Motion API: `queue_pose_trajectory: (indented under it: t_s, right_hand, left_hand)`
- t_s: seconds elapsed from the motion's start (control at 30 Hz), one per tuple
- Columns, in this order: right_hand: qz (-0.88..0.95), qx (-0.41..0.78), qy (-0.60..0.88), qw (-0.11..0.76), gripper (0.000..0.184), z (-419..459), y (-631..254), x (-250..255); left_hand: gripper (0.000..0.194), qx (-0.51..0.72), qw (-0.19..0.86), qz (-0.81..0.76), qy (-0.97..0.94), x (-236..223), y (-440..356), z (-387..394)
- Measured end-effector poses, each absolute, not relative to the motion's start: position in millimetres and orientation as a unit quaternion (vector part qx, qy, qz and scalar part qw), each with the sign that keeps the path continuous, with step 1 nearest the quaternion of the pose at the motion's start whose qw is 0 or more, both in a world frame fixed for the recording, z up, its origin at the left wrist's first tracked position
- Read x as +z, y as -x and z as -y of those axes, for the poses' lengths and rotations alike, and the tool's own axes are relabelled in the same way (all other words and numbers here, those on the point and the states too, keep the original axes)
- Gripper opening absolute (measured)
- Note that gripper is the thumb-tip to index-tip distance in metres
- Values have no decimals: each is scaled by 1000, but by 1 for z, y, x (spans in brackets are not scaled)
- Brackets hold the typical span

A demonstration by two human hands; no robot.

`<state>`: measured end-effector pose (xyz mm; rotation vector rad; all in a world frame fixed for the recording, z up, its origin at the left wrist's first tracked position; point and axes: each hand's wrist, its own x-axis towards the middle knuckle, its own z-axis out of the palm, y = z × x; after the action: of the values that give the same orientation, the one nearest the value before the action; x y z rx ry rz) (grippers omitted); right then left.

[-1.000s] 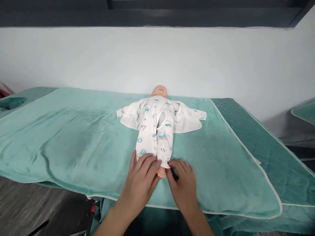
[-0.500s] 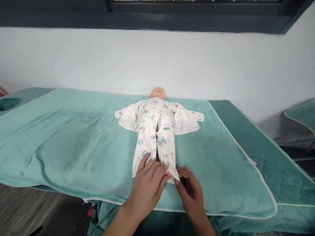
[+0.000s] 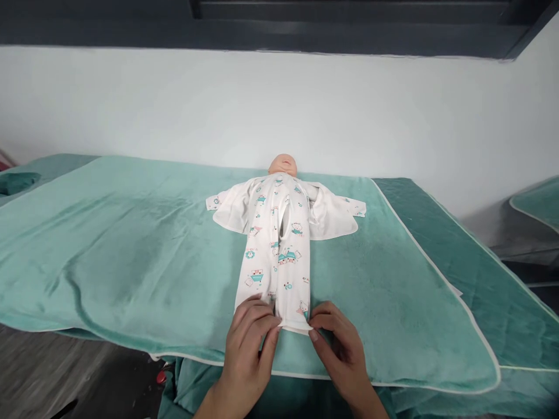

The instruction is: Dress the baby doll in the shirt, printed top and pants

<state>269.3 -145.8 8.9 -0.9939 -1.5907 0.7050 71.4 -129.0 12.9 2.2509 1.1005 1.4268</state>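
A baby doll lies on its back on a teal towel, head toward the wall. It wears a white printed sleepsuit with the top flaps spread to both sides. The trouser legs stretch straight toward me. My left hand pinches the hem of the sleepsuit's right-hand leg from its left side. My right hand pinches the same hem at its right corner. The doll's feet are hidden inside the fabric.
The towel covers a padded table with a darker teal cover showing at the right. A white wall rises just behind the doll. Another teal-covered surface sits at the far right. The dark floor lies below left.
Both hands drew the sleepsuit's leg hem toward me, lengthening the trouser legs. The doll's bare foot seen a second ago is now covered by fabric.
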Motion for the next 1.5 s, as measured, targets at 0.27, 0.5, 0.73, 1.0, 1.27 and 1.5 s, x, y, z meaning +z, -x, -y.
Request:
queue_pose_trajectory:
  t_s: [0.27, 0.5, 0.73, 1.0, 1.27, 1.5]
  right_hand:
    - [678, 282, 436, 520, 13, 145, -267, 9]
    - [697, 244, 452, 500, 15, 140, -263, 10]
    - [703, 230, 469, 483, 15, 140, -261, 13]
    - [691, 247, 469, 492, 13, 141, -259, 16]
    - [633, 224, 524, 524, 23, 101, -284, 15]
    - [789, 60, 535, 296, 35, -3, -308, 24]
  left_hand:
    - [40, 431, 51, -458, -776, 15, -63, 131]
    - [24, 425, 84, -490, -756, 20, -47, 129]
    - [16, 478, 73, -475, -735, 20, -46, 130]
    - [19, 485, 87, -453, -743, 3, -42, 140]
    - [16, 445, 122, -536, -707, 6, -8, 72]
    - [37, 257, -2, -497, -829, 19, -20, -28]
